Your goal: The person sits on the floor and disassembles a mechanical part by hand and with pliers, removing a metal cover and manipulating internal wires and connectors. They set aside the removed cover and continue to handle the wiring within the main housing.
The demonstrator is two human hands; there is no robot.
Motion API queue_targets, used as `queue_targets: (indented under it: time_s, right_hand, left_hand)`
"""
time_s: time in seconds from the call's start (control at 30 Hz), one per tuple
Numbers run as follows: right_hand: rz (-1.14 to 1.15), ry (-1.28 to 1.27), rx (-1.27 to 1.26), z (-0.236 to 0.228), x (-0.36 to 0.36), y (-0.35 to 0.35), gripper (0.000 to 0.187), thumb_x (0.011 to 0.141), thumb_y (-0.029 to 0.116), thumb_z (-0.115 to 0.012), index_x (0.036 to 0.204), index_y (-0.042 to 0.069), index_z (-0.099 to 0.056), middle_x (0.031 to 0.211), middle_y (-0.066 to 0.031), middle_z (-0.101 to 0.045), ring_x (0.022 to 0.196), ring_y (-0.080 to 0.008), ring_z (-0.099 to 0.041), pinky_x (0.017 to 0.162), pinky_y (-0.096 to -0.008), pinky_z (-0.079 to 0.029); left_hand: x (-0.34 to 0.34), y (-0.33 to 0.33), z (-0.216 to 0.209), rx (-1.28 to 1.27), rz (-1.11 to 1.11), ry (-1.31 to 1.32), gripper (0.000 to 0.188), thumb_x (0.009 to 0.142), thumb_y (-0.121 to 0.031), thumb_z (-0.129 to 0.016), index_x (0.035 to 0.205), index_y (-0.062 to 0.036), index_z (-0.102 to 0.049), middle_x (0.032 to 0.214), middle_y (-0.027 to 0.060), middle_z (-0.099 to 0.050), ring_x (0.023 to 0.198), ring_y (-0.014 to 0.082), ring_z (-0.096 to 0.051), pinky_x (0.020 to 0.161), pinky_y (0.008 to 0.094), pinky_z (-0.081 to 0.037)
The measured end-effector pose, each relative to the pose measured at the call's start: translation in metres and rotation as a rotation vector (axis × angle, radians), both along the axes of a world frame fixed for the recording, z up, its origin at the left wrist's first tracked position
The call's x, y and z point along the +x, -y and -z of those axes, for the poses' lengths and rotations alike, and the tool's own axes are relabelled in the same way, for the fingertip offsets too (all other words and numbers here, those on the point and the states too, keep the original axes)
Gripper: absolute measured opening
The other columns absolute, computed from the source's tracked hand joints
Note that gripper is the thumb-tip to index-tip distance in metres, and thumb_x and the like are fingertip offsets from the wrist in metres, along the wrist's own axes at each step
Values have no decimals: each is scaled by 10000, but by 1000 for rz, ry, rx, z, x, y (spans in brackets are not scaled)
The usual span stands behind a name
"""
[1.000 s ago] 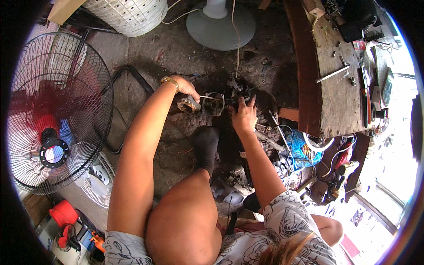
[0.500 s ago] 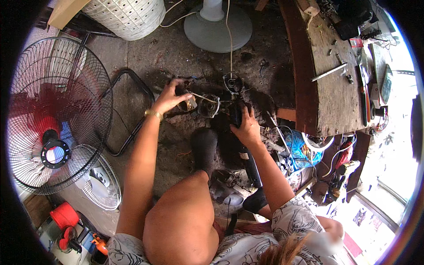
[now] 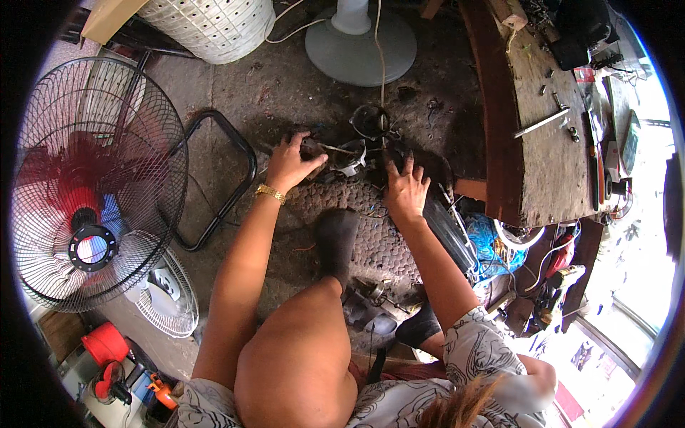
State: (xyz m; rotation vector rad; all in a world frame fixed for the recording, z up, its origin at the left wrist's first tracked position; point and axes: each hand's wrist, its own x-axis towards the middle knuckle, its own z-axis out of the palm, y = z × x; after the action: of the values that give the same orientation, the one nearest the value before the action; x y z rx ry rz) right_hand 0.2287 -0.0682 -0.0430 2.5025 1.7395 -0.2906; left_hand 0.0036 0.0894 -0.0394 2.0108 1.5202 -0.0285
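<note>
My left hand [image 3: 291, 164] curls around a dark round part [image 3: 310, 148] on the ground, thumb and forefinger on either side of it; its far side is hidden. My right hand [image 3: 408, 189] has its fingers spread and pointing forward over dark, grimy ground, with nothing seen in it. Between the hands sits a silvery metal bracket-like part [image 3: 352, 164], linked by a pale wire to the part at my left hand. A black ring-shaped housing [image 3: 369, 121] lies just beyond. Beside my right forearm a long black ribbed piece [image 3: 451, 235] lies slanted.
A red-bladed standing fan [image 3: 89, 185] and a white fan [image 3: 164, 292] are at left. A white basket [image 3: 214, 28] and round grey base [image 3: 360, 50] stand at the back. The wooden bench [image 3: 553, 164] carries tools at right. Blue bagged material [image 3: 492, 246] lies below it.
My right hand has let go of the black object in the middle and its fingers have spread. A black piece now lies to the right, uncovering a cobbled patch. The metal parts have shifted.
</note>
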Motion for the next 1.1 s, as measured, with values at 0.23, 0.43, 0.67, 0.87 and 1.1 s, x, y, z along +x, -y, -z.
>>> queue_targets:
  time_s: [0.23, 0.43, 0.67, 0.87, 1.1]
  right_hand:
    - [-236, -254, 247, -30, -31, -19, 776, 742, 290, -784, 1442, 282, -447, 1489, -234, -332, 1231, -422, -439, 1009, -573, -377]
    - [-344, -211, 180, -25, -40, -26, 401, 772, 335, -744, 1153, 226, -685, 1361, -150, -488, 1167, -330, -479, 914, -503, -412]
    - [-368, -313, 359, 8, -38, 54, 188, 773, 258, -718, 920, 146, -753, 1152, -102, -587, 1015, -283, -554, 826, -466, -426]
    - [-324, -177, 184, -5, -44, 61, 368, 889, 172, -560, 1247, 136, -638, 1344, -87, -536, 1113, -279, -547, 1028, -606, -347]
    - [-386, -132, -2, -14, -52, 58, 463, 950, 187, -480, 1404, 96, -500, 1581, -144, -269, 1324, -296, -449, 1103, -753, -49]
  left_hand:
    - [-24, 18, 8, 102, 186, 239, 989, 660, -275, -873, 1479, -167, -330, 1424, 276, -416, 1345, 449, -385, 1067, 499, -401]
    - [-18, -8, -19, 6, 242, 220, 852, 636, -222, -866, 1367, -160, -432, 1299, 211, -544, 1229, 393, -520, 1023, 450, -437]
    - [-34, -23, -25, -230, 406, 360, 822, 616, -161, -840, 1339, -154, -449, 1275, 137, -573, 1206, 313, -546, 1020, 401, -434]
    - [-16, -1, -21, -213, 333, 124, 847, 638, -178, -818, 1379, -162, -409, 1259, 197, -556, 1214, 378, -524, 1016, 429, -439]
    - [-26, 6, 6, -136, 202, 366, 865, 686, -218, -801, 1416, -138, -344, 1353, 246, -483, 1260, 391, -498, 1042, 431, -423]
